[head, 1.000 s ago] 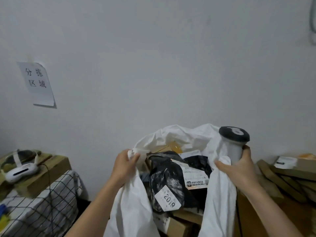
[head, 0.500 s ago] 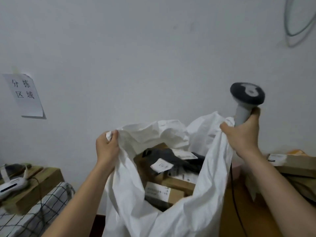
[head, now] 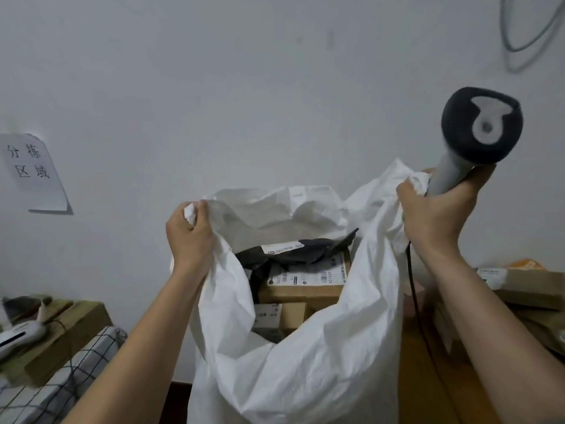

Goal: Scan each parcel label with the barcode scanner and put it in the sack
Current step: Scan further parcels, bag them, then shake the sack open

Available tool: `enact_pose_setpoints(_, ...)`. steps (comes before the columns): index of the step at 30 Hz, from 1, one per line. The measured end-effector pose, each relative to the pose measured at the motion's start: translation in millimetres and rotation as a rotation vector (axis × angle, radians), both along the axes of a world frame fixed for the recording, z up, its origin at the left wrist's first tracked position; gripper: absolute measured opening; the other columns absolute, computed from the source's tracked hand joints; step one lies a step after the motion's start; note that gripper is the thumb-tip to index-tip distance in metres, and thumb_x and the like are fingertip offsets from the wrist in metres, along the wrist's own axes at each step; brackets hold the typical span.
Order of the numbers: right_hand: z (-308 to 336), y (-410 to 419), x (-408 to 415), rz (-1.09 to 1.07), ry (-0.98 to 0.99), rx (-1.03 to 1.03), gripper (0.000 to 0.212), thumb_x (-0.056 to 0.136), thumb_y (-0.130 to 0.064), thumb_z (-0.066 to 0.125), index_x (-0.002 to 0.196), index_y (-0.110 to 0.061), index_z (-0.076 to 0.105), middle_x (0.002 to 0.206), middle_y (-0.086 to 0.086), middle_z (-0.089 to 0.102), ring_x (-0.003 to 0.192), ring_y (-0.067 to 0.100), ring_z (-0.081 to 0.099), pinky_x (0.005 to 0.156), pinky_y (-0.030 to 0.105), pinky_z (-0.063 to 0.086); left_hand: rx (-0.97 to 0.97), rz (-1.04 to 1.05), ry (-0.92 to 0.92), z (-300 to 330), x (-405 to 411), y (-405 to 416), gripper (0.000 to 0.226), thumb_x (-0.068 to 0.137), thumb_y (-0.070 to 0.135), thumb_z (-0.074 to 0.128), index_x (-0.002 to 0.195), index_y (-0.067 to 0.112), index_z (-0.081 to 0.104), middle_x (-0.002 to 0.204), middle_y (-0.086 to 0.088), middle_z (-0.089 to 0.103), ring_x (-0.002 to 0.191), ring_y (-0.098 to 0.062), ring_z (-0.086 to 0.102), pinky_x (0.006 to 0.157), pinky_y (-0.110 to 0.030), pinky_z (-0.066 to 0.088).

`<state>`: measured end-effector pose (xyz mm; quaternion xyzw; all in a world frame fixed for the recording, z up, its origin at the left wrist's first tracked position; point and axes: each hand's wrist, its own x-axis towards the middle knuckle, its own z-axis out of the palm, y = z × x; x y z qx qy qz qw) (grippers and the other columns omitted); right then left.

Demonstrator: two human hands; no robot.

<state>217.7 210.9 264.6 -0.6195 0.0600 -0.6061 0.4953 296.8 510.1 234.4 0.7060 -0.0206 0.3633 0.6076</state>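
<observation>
A white woven sack (head: pixel 305 362) hangs open in the middle, lifted by both hands. My left hand (head: pixel 189 237) grips the sack's left rim. My right hand (head: pixel 437 215) grips the right rim together with the grey handle of the barcode scanner (head: pixel 480 127), whose dark head points up. Inside the sack lie a black poly mailer (head: pixel 305 255) with a white label, a cardboard box (head: pixel 305 283) with a label, and smaller boxes below. The scanner's black cable (head: pixel 412 286) runs down beside the sack.
More cardboard parcels (head: pixel 526 286) lie on the wooden table (head: pixel 428 377) at the right. At the left, a white device (head: pixel 18 335) rests on a wooden box beside a checked cloth (head: pixel 61 387). A paper sign (head: pixel 30 172) hangs on the wall.
Both hands have pulled the sack's rim upward, and the scanner rose with my right hand. The parcels have settled lower inside the sack.
</observation>
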Motion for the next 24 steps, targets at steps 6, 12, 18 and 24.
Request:
enact_pose_setpoints(6,-29,-3,0,0.062,0.178,-0.023,0.073,0.076,0.000,0.070,0.137,-0.010,0.032,0.107,0.010,0.061,0.075,0.008,0.059,0.075,0.022,0.055,0.032,-0.007,0.120,-37,-9,-2,0.034,0.100,0.015,0.049,0.067,0.010,0.042,0.063,0.000,0.040,0.057,-0.012,0.035,0.055,-0.028,0.032)
enact_pose_setpoints(12,-3,-2,-1,-0.027,-0.012,0.027,0.074,0.077,-0.001,0.070,0.133,-0.024,0.027,0.109,0.008,0.059,0.089,0.014,0.059,0.075,0.006,0.046,-0.002,0.039,-0.001,-6,0,-2,0.027,0.100,0.016,0.051,0.075,0.006,0.054,0.065,0.001,0.049,0.059,-0.010,0.044,0.053,-0.013,0.036)
enact_pose_setpoints(18,-16,9,-5,0.073,0.095,-0.061,0.069,0.076,0.000,0.072,0.133,-0.008,0.035,0.098,0.002,0.058,0.074,-0.005,0.058,0.073,0.013,0.050,0.101,0.018,0.183,-53,1,13,0.037,0.098,0.012,0.051,0.063,0.007,0.040,0.061,-0.004,0.038,0.058,-0.018,0.035,0.053,-0.030,0.028)
enact_pose_setpoints(24,3,5,-6,-0.077,-0.143,0.091,0.076,0.076,-0.004,0.068,0.138,-0.005,0.025,0.098,-0.007,0.059,0.084,-0.005,0.059,0.080,0.009,0.045,-0.072,0.151,0.019,-9,-12,32,0.033,0.099,0.015,0.050,0.068,0.005,0.046,0.062,-0.002,0.041,0.056,-0.012,0.037,0.051,-0.022,0.032)
